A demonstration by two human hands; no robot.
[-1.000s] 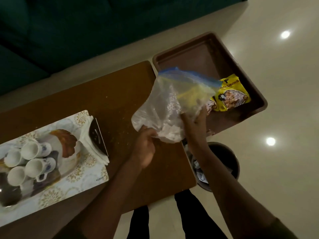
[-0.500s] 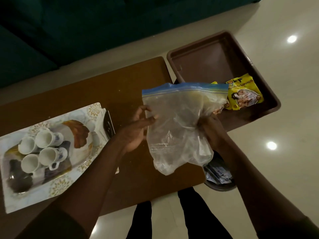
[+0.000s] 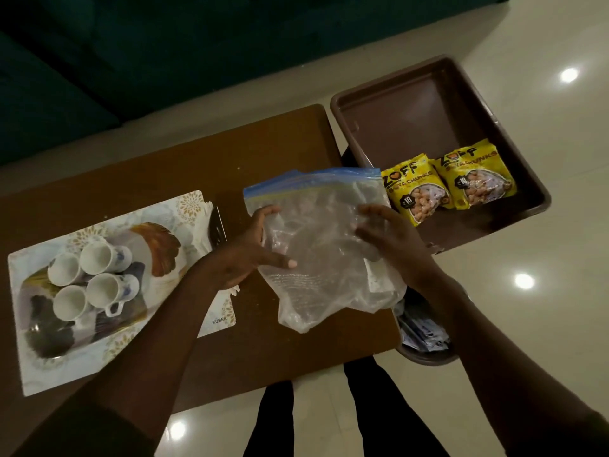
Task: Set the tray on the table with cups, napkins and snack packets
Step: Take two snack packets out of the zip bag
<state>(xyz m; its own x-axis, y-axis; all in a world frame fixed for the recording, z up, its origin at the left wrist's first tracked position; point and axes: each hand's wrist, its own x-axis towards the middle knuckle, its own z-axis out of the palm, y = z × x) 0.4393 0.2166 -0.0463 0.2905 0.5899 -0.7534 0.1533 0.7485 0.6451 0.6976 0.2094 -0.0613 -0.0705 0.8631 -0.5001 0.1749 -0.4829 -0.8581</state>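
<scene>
At the bottom of the view the person's dark-trousered legs [image 3: 389, 410] stand on the pale glossy floor [image 3: 527, 324], just in front of the brown table [image 3: 270, 344]. Both forearms reach forward over the table. The left hand [image 3: 245, 255] has its grip clamped on the left side of a clear zip bag [image 3: 316, 258], thumb on the front and fingers around the edge. The right hand [image 3: 392, 239] lies against the bag's right side with fingers spread; its grip is pressed on the plastic. The bag hangs crumpled above the table's right end, its blue zip strip uppermost; whether anything is inside it cannot be told.

Below the right forearm, a round dark bin [image 3: 425, 344] sits on the floor beside the table corner, with wrappers in it.

To the left, a patterned tray [image 3: 52, 374] lies on the table with four white cups [image 3: 92, 285] clustered on it, lying on their sides. White napkins [image 3: 202, 225] sit at the tray's right edge, beside a dark flat object that is hard to identify.

Farther right, off the table's end, a brown rectangular tub [image 3: 412, 107] holds two yellow snack packets [image 3: 448, 186] side by side near its front wall. Beyond the table is a dark green sofa [image 3: 164, 54].
</scene>
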